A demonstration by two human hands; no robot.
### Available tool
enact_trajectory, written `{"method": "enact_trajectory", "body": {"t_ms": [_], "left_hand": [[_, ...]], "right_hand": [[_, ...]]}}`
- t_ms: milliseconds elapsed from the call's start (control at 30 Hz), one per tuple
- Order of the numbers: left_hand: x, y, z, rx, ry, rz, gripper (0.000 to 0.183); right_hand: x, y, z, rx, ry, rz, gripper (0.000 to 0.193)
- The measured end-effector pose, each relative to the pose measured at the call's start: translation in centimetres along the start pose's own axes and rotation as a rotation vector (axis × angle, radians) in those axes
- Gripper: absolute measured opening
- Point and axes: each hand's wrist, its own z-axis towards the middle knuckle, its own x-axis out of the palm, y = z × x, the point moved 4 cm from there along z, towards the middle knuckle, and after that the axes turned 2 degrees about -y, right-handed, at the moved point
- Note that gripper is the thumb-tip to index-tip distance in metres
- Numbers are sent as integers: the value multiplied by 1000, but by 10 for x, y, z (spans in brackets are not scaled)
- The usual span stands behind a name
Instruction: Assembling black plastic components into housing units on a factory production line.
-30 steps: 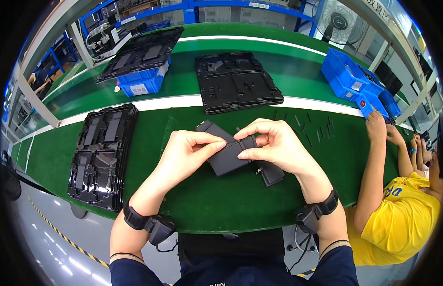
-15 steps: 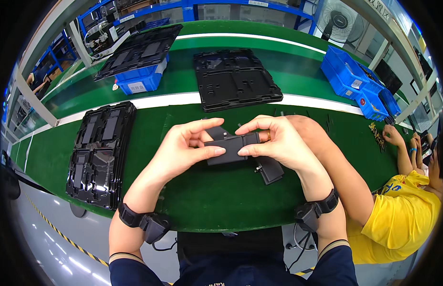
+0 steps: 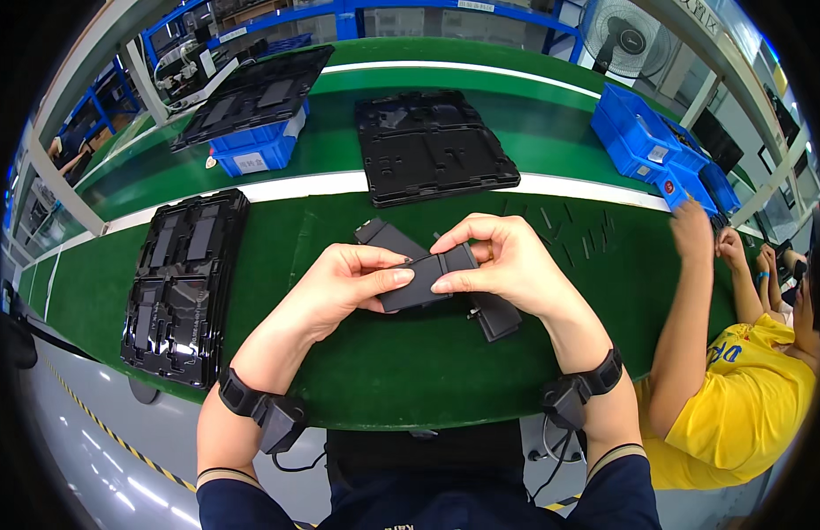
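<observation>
Between both my hands is a flat black rectangular case-like part (image 3: pixel 430 279), held a little above the green work surface. My left hand (image 3: pixel 343 278) pinches its left end with thumb and fingers. My right hand (image 3: pixel 502 265) grips the right end, its thumb lying on the top face near a raised band. A similar black part (image 3: pixel 388 237) lies beyond my left fingers, partly hidden by them. Another black part (image 3: pixel 495 318) rests under and to the right of the held one, with a small metal bit at its edge.
Stacked black trays (image 3: pixel 185 283) stand at left, and another black tray (image 3: pixel 436 146) lies ahead. A tray sits atop a blue bin (image 3: pixel 255 148). Thin black strips (image 3: pixel 591 240) are scattered at right. Near blue bins (image 3: pixel 635 132), a co-worker in a yellow shirt (image 3: pixel 736 397) reaches out.
My left fingers have curled in closer around the part, which is tilted slightly more. The co-worker's arm has swung away from beside my right hand toward the blue bins, uncovering the strips.
</observation>
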Motion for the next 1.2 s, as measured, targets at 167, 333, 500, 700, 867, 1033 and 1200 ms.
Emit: {"method": "enact_trajectory", "body": {"t_ms": [167, 333, 500, 700, 867, 1033, 1200], "left_hand": [[4, -1, 0, 79, -21, 79, 25], [3, -4, -3, 108, -62, 84, 24], [5, -8, -3, 192, -47, 73, 24], [-3, -13, -5, 118, -86, 50, 22], [-4, -11, -3, 204, -44, 145, 17], [4, -25, -17, 371, -44, 540, 19], [5, -14, -38, 328, 64, 318, 41]], "right_hand": [[-1, -6, 1, 36, -33, -83, 25], [0, -1, 1, 99, -48, -46, 31], [-4, -13, -1, 264, 20, 185, 26], [0, -12, 0, 219, 35, 154, 28], [1, -9, -2, 199, 100, 88, 23], [2, -5, -4, 177, 133, 60, 22], [19, 1, -10, 130, 196, 72, 24]]}}
